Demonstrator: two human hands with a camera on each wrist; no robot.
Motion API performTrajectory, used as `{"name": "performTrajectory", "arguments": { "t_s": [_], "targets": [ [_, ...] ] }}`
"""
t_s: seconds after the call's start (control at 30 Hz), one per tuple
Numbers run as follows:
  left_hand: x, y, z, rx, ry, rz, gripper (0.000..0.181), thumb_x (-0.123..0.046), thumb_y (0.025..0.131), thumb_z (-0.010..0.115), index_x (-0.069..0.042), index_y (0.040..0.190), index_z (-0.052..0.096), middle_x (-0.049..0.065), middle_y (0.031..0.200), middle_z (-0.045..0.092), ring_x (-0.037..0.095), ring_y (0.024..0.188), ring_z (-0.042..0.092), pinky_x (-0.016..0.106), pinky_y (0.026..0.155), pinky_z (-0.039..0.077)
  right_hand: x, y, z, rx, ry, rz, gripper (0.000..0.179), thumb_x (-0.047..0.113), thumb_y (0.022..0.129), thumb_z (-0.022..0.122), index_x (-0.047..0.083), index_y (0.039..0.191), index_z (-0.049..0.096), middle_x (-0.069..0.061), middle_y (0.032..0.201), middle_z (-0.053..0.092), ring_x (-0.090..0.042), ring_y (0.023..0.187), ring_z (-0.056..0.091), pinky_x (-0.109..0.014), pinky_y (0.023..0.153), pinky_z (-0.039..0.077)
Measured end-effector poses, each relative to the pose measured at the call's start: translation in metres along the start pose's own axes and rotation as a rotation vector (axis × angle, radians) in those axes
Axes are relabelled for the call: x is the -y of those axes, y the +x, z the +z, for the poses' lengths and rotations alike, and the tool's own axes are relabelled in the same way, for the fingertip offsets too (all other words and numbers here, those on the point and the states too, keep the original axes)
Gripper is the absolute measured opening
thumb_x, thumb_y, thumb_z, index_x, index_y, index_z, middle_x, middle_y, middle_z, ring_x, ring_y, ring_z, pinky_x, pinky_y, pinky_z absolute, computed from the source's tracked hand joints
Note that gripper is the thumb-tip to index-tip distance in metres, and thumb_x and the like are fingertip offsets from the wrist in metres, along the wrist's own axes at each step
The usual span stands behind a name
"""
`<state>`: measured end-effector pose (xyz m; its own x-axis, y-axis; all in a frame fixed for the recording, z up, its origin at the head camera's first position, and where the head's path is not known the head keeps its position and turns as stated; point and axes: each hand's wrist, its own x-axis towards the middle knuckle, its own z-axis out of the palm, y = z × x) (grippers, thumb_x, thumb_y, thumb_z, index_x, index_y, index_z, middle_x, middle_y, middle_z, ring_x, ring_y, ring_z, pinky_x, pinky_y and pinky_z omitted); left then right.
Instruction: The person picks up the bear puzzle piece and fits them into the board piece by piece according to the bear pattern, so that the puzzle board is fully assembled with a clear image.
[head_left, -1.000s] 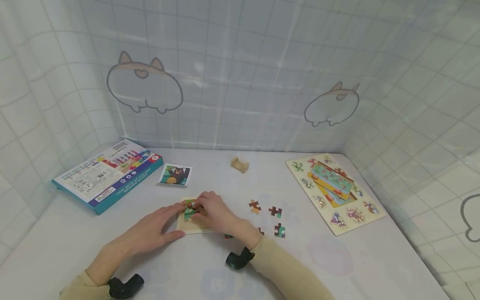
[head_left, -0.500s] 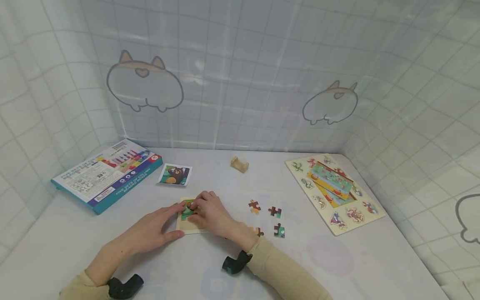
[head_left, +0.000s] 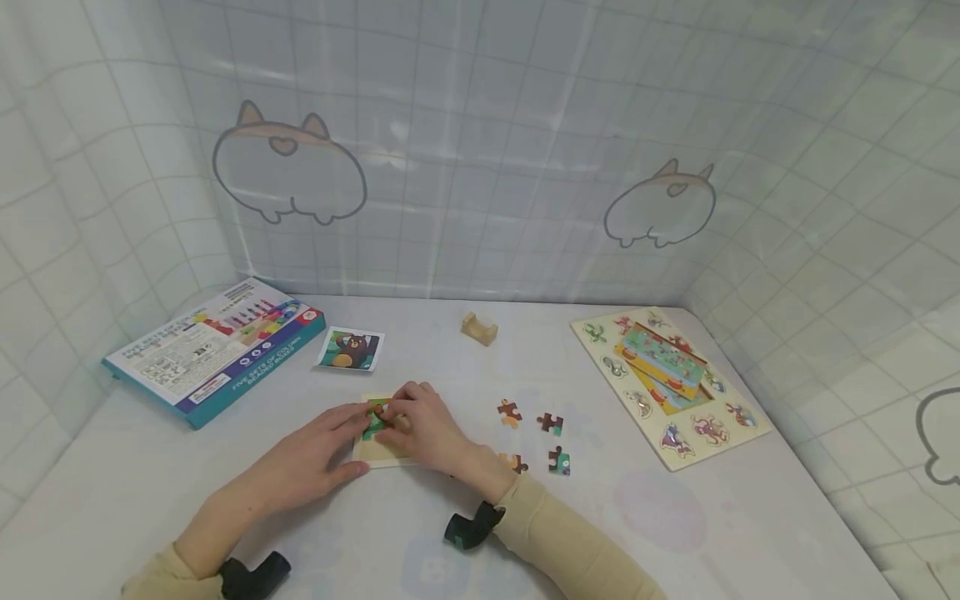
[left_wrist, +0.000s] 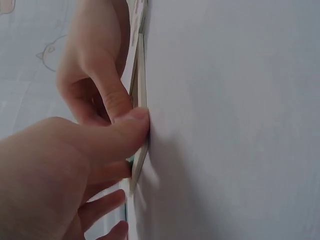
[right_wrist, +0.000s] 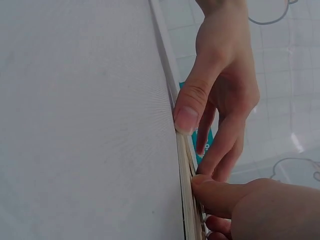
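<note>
In the head view, a shallow wooden puzzle tray lies flat in front of me, with green puzzle pieces in its far left part. My left hand holds the tray at its left side, thumb on the near edge and fingertips by the pieces. From the right, my right hand reaches over the tray, thumb and fingers on a piece that they largely hide. Both wrist views show the thumbs low along the tray's edge. Several loose jigsaw pieces lie right of the tray, one partly behind my right wrist.
A picture card of a bear lies beyond the tray. At left rests a flat blue and white box. A small wooden holder stands at the back. A wooden animal board bearing colourful cards lies right.
The right hand has shifted slightly left over the tray, uncovering more of a loose piece by its wrist. The left fingers have moved slightly over the green pieces.
</note>
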<state>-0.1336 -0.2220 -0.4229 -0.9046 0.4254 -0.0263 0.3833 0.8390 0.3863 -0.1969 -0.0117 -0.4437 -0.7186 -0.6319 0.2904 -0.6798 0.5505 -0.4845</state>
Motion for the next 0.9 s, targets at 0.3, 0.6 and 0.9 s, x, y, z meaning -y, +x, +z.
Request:
{"name": "performTrajectory", "arguments": {
  "t_s": [0.3, 0.6, 0.9],
  "targets": [
    [-0.007, 0.000, -0.003, 0.078, 0.037, -0.021, 0.067, -0.044, 0.096, 0.064, -0.006, 0.148, 0.048, 0.016, 0.156, 0.042, 0.039, 0.144, 0.038, 0.057, 0.110, 0.041, 0.001, -0.001, -0.002, -0.013, -0.018, 0.013, 0.018, 0.030, 0.086, 0.081, 0.015, 0.097, 0.081, 0.002, 0.100, 0.062, -0.010, 0.089, 0.049, -0.011, 0.075, 0.038],
    [-0.011, 0.000, -0.001, 0.078, 0.082, 0.009, 0.065, -0.039, 0.098, 0.063, -0.003, 0.149, 0.045, 0.012, 0.159, 0.039, 0.037, 0.144, 0.038, 0.056, 0.112, 0.039, -0.013, 0.001, -0.013, 0.010, 0.025, 0.038, 0.008, 0.016, 0.089, 0.077, 0.013, 0.096, 0.081, -0.001, 0.099, 0.066, -0.010, 0.085, 0.051, -0.013, 0.071, 0.039],
    [-0.013, 0.000, 0.001, 0.093, 0.061, 0.008, 0.058, -0.036, 0.099, 0.061, -0.015, 0.151, 0.045, 0.013, 0.158, 0.040, 0.038, 0.145, 0.038, 0.058, 0.110, 0.041, -0.018, 0.001, -0.022, 0.035, -0.036, 0.144, 0.017, 0.017, 0.091, 0.074, 0.015, 0.108, 0.077, 0.002, 0.098, 0.064, -0.009, 0.087, 0.049, -0.016, 0.074, 0.041]
  ]
}}
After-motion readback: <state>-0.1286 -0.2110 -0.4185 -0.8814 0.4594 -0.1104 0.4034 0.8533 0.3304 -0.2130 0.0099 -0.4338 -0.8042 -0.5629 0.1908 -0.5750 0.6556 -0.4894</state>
